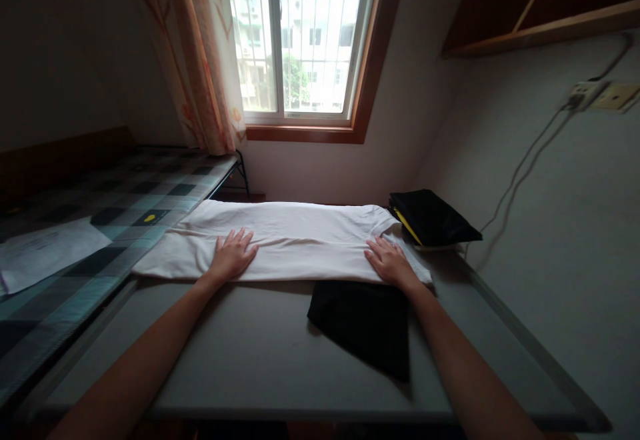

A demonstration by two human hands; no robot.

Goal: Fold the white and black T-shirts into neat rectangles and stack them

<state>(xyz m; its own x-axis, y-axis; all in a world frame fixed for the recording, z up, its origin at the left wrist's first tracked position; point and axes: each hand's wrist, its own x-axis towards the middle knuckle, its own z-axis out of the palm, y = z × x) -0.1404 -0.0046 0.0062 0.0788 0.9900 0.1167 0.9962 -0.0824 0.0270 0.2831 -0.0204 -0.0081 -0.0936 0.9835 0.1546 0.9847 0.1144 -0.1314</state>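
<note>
A white garment, seemingly a T-shirt (300, 250), lies folded lengthwise across the table, its left end reaching the bed's edge. My left hand (233, 253) rests flat on its left part, fingers spread. On its right part my right hand (389, 260) also lies flat with fingers stretched out, near what looks like a sleeve. Small creases run along the cloth between the hands. From under the shirt's near edge a black piece of cloth (365, 327) sticks out toward me, left of my right forearm; the rest of it is hidden.
A stack of folded dark clothes (435, 217) with a yellow edge sits at the table's back right. The grey table (240, 353) adjoins a bed with a checked mattress (170, 173) and a paper sheet (50, 253). A cable (520, 167) hangs along the right wall.
</note>
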